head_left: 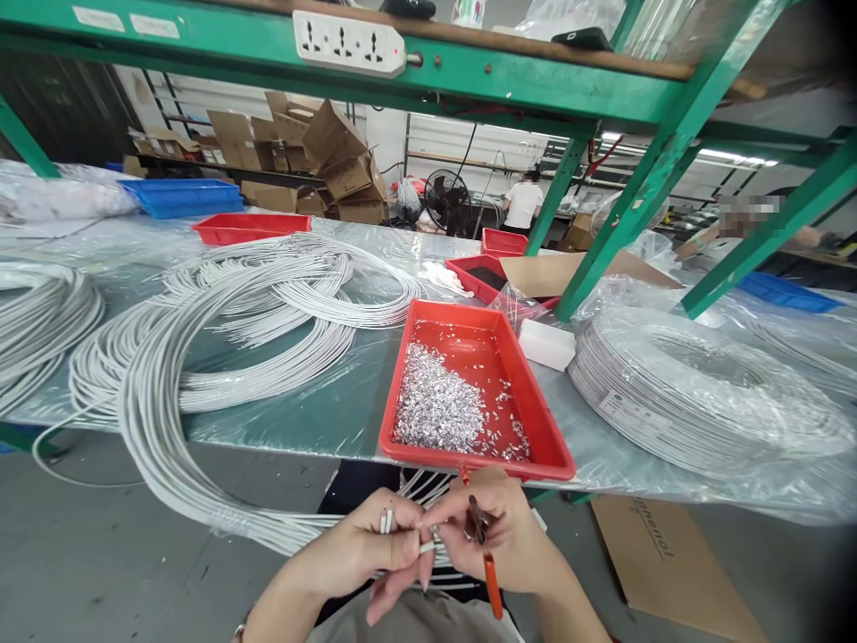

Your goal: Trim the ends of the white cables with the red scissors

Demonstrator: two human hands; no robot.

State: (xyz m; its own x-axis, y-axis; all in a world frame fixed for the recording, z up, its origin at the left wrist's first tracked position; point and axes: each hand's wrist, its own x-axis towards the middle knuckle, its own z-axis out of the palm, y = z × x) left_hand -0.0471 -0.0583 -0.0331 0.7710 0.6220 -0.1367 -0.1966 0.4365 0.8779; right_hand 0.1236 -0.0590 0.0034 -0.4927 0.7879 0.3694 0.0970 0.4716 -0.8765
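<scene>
Over my lap, my left hand [392, 545] is closed round several white cables, and short cable ends [386, 518] poke up between its fingers. My right hand [495, 527] keeps orange-handled pliers [492, 585] tucked in its palm, their dark metal part between the fingers. Its thumb and forefinger pinch close to a cable end [430, 546] at the left hand's fingertips; whether a small metal piece is held there is too small to tell. Just beyond the hands, a red tray [536, 402] contains a heap of tiny silvery metal pieces [438, 402].
Coils of white cable [153, 384] cover the table's left side, one bundle hanging over its edge. At right lie a wrapped cable coil [676, 402] and a white block [547, 345]. Green shelf posts [660, 170] rise behind. A flat cardboard box [662, 563] is on the floor.
</scene>
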